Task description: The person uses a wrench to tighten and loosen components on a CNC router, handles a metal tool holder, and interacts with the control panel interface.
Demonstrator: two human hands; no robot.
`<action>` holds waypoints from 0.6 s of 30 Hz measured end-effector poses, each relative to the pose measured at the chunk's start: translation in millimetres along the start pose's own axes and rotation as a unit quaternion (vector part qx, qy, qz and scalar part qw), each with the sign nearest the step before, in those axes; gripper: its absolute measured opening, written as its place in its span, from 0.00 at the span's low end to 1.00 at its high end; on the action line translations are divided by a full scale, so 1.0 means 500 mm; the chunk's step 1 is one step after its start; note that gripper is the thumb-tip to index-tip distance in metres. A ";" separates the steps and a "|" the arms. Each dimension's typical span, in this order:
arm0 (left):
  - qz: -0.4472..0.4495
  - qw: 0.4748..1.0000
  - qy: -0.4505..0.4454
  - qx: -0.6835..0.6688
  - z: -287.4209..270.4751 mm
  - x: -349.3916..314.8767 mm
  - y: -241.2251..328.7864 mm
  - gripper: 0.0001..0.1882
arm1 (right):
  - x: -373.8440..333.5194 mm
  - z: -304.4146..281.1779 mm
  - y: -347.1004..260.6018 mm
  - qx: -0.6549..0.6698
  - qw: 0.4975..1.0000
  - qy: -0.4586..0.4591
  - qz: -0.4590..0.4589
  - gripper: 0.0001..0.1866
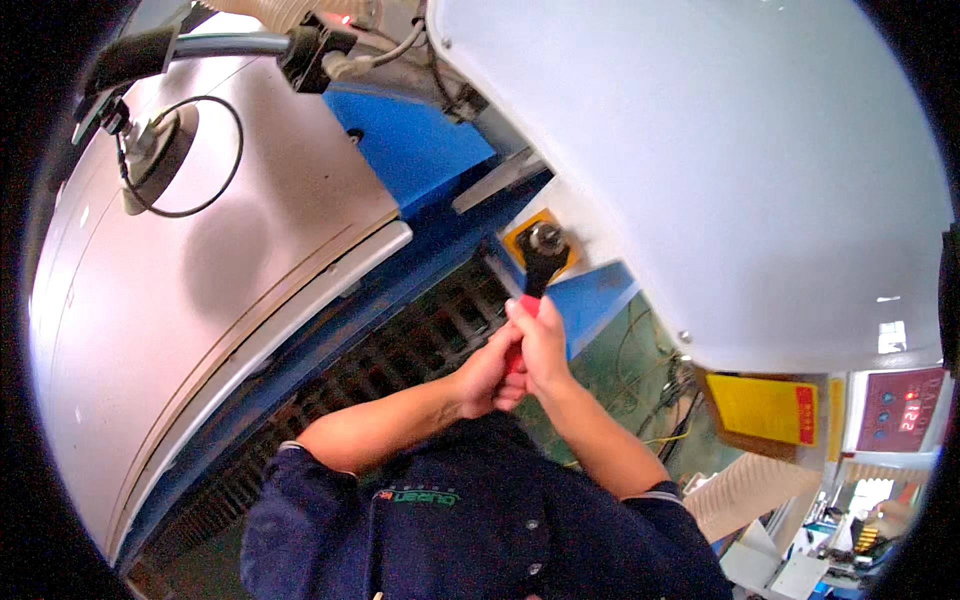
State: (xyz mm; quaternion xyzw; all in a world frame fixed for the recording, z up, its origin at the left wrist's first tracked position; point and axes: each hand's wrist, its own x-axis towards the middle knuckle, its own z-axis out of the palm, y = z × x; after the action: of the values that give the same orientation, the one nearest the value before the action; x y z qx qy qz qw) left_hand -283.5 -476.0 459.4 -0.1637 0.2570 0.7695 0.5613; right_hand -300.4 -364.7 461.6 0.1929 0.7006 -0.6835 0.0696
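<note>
Red-handled wrench (541,276) has its black head at a round metal piece (548,237), over a yellow plate (573,258). The left hand (487,373) and right hand (543,345) both wrap around its handle, probably because two hands grip stronger than one.

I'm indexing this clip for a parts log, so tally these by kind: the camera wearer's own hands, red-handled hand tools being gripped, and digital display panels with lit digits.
Wearer's own hands (left hand, right hand): 2
Red-handled hand tool: 1
Digital display panel: 1
Total: 4
</note>
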 end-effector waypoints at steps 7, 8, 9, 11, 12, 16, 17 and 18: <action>0.027 0.998 -0.048 -0.030 -0.002 -0.046 0.013 0.36 | 0.060 0.006 -0.034 0.125 0.933 -0.252 0.224 0.21; 0.031 0.997 -0.053 -0.047 -0.007 -0.041 0.008 0.38 | 0.070 0.002 -0.024 0.129 0.930 -0.243 0.244 0.22; 0.020 0.998 -0.051 -0.041 -0.014 -0.040 0.005 0.38 | 0.068 0.001 -0.020 0.145 0.928 -0.250 0.237 0.22; -0.002 0.995 -0.086 -0.047 -0.033 -0.029 0.001 0.38 | 0.053 0.012 -0.028 0.155 0.940 -0.221 0.208 0.22; 0.037 0.996 -0.078 -0.014 -0.037 -0.031 -0.004 0.37 | 0.047 0.018 -0.026 0.156 0.951 -0.187 0.189 0.22; -0.031 0.989 -0.139 -0.040 -0.067 0.009 -0.021 0.33 | 0.035 0.006 -0.016 0.093 0.976 -0.109 0.166 0.22; -0.047 0.987 -0.146 -0.039 -0.066 0.009 -0.014 0.33 | 0.034 0.005 -0.018 0.085 0.977 -0.105 0.167 0.22; -0.063 0.986 -0.153 -0.037 -0.061 0.010 -0.014 0.32 | 0.032 -0.002 -0.023 0.078 0.978 -0.099 0.169 0.22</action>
State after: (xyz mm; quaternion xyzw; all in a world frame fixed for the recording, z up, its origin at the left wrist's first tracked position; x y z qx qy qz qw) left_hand -279.5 -487.9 430.2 -0.0808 0.1288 0.7575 0.6349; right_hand -319.1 -360.9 466.3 0.2447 0.5922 -0.7298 0.2382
